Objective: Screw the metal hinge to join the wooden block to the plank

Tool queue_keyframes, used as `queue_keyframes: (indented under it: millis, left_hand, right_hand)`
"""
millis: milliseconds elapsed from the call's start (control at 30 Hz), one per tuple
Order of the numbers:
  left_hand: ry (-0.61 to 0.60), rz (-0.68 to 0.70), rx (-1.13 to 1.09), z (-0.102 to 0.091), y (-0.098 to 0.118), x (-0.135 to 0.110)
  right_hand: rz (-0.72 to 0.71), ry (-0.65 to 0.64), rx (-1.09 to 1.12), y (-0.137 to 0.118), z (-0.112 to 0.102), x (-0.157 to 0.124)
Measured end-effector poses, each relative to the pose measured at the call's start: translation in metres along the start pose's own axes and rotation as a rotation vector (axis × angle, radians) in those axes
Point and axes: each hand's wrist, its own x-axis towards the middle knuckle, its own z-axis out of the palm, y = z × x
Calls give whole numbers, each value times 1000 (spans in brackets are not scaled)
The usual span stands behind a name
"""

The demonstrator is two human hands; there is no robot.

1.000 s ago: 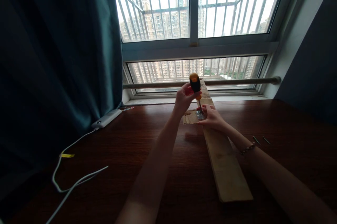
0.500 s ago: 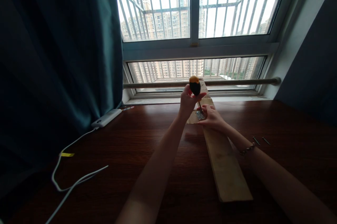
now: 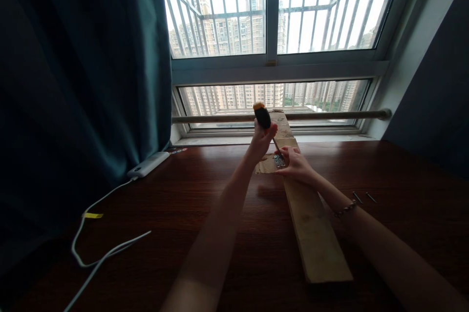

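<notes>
Over the dark table, the left hand clasps the screwdriver, likely stiff, best held at its thick end; whether the right hand pinches the hinge, I cannot tell.

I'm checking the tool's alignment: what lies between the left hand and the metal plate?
In the head view, the screwdriver's shaft slants from the left hand down toward the metal plate; tip contact is unclear.
</notes>
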Motion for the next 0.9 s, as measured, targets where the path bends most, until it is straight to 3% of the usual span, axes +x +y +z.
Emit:
queue_keyframes:
  millis: [133,333,467,600,900]
  left_hand:
    - [86,3,-110,4,0,1]
    - [311,16,-97,-3,30,6]
    - [288,-5,-71,-8,38,5]
    - [228,-43,-109,-5,30,2]
    - [225,-76,-108,1,19,-1]
  right_hand:
    - [10,-2,6,-1,-1,0]
    - [-4,5,12,1,0,-1]
    - [-14,3,-1,1,-1,-1]
    - [-19,4,2,1,0,-1]
    - [-17,2,4,-1,-1,-1]
